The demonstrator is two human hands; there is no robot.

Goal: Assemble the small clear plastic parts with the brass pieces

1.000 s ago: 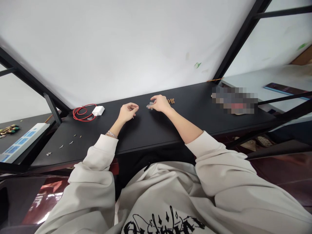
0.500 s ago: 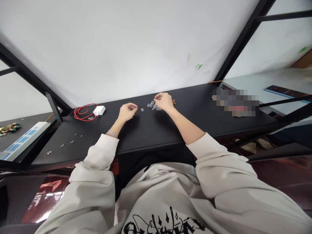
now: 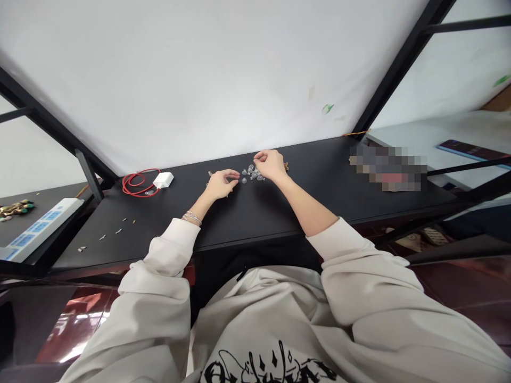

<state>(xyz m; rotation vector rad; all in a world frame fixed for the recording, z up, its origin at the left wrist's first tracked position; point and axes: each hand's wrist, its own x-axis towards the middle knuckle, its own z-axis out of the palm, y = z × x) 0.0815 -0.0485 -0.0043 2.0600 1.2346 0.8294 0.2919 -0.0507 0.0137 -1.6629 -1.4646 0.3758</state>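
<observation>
Several small clear plastic pieces (image 3: 251, 169) lie in a loose cluster on the black tabletop (image 3: 255, 218). At the cluster's left edge is one clear piece (image 3: 244, 180), with the fingertips of my left hand (image 3: 222, 184) just beside it. That hand is open, thumb and fingers apart. Over the right side of the cluster, my right hand (image 3: 270, 165) is closed in a pinch; what its fingertips hold, if anything, is too small to make out. Gold-brown bits (image 3: 286, 166) show partly behind my right hand. A few tiny pieces (image 3: 209, 174) peek out behind my left hand.
A white charger (image 3: 163, 180) with a red cable (image 3: 130, 186) sits at the left. Tiny pale pieces (image 3: 118, 231) are scattered on the front left. A blurred-out object (image 3: 389, 169) lies at the right. Black frame posts (image 3: 90, 175) flank the tabletop, with a white wall behind.
My left hand has moved right, and the single clear piece now lies closer to the cluster. Tiny pieces behind my left hand have come into sight. The right hand stays nearly in place.
</observation>
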